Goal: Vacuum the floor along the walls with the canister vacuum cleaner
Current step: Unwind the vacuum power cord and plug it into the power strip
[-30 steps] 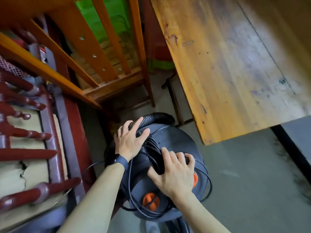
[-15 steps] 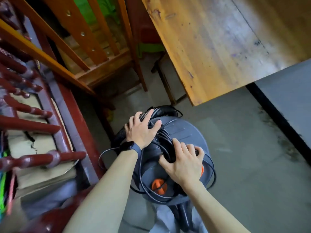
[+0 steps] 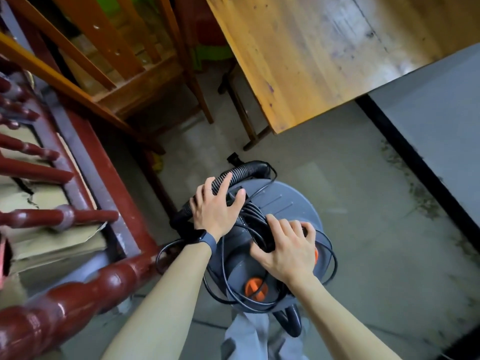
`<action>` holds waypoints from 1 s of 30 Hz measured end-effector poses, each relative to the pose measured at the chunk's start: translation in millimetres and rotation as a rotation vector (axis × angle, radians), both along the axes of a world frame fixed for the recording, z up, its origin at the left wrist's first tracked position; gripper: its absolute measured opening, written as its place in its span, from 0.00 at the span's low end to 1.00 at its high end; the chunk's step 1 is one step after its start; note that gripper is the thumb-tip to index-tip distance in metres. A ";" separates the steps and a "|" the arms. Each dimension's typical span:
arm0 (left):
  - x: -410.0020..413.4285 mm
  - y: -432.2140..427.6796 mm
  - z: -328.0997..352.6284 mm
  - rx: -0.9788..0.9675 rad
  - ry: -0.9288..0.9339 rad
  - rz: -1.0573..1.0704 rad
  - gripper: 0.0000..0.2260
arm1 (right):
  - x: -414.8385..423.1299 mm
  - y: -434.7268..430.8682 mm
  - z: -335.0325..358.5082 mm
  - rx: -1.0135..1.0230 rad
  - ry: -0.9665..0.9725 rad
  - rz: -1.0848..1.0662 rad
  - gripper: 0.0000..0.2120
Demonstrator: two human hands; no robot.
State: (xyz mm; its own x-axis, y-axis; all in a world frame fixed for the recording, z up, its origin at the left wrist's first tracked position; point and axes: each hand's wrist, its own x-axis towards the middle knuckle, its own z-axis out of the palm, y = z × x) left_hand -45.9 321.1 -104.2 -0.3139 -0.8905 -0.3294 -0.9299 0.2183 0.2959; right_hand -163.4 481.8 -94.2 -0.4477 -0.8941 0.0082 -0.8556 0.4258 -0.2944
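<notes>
The canister vacuum cleaner (image 3: 285, 203) stands on the floor (image 3: 363, 229). The left hand (image 3: 215, 206) rests on its hose (image 3: 244, 170), fingers (image 3: 225, 183) spread, and the right hand (image 3: 285, 245) curls round the cord-wound handle (image 3: 261, 237). Likely heavy and rigid: lift by the handle, not the limp hose.

Matt grey plastic canister (image 3: 293, 203), ribbed black hose (image 3: 246, 170) (glossy red-lacquered wooden railing (image 3: 78, 302)).

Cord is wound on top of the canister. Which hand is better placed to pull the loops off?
Probably right. The right hand curls its fingers over the cord bundle atop the canister vacuum; the left hand lies spread flat on the hose, better for steadying.
</notes>
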 end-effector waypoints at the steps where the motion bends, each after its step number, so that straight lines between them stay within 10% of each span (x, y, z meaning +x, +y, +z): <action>1: -1.0 5.3 1.2 0.008 -0.004 -0.003 0.31 | -0.6 5.5 0.7 0.001 -0.006 -0.006 0.27; 30: -45.0 109.1 40.8 0.145 0.067 -0.389 0.21 | -29.8 131.1 6.9 0.069 -0.124 -0.074 0.32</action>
